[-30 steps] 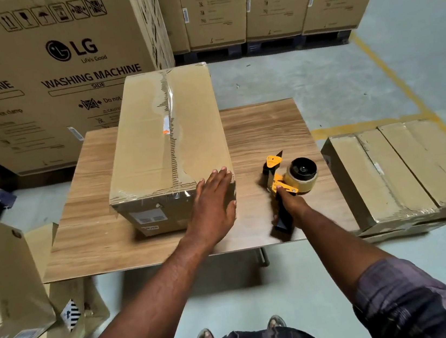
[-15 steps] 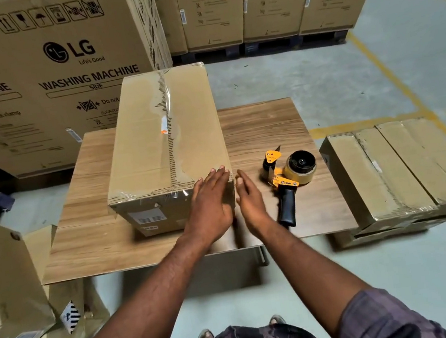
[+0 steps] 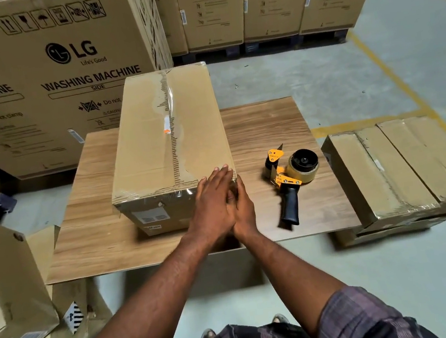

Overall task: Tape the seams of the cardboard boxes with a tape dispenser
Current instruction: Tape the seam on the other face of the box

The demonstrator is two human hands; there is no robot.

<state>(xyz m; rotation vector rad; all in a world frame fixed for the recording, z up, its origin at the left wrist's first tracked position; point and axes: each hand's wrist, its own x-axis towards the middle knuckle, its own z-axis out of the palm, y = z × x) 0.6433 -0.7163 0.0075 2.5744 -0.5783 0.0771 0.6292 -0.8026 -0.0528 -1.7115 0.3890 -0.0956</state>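
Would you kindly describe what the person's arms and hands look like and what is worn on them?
Both the left hand and the right hand are bare, with no gloves or wristwatch. The forearms are uncovered. On the right arm a dark checked sleeve in purplish grey ends about the elbow.

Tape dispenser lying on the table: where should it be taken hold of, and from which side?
Grip the black handle of the tape dispenser, coming from the near edge of the table. It lies on its side, handle pointing toward the person, tape roll and orange cutter end at the far end. The right hand, at the box, is nearer.
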